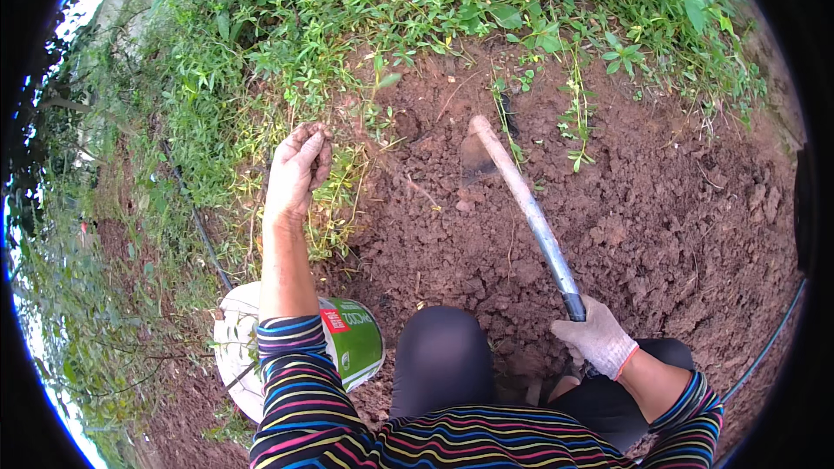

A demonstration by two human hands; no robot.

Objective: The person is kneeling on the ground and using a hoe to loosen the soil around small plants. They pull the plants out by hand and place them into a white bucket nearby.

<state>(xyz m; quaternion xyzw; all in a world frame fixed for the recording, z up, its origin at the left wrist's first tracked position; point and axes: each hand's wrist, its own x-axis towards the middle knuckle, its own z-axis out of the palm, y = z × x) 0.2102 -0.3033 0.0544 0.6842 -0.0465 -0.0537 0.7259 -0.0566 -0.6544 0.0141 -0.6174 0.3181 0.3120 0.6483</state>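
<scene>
My right hand (596, 335), in a pale knitted work glove, grips the lower end of a hoe (531, 205). Its handle slants up and leftward across the soil, wrapped in dark tape near the glove. The hoe's metal blade (477, 155) rests against the dug brown earth (449, 241), its lower edge seemingly in the soil. Bare and smeared with mud, my left hand (303, 159) is raised at the edge of the weeds (339, 189), fingers curled in. I see nothing clearly held in it. A blurred, reddish root or stem (365, 120) shows just beyond the fingertips.
A white and green plastic bucket (355, 342) lies tilted beneath my left forearm. Dense green weeds (404, 0) border the soil at the top and left. A dark hose (199, 228) runs through the left growth; a thin blue-green line (765, 342) crosses the right edge.
</scene>
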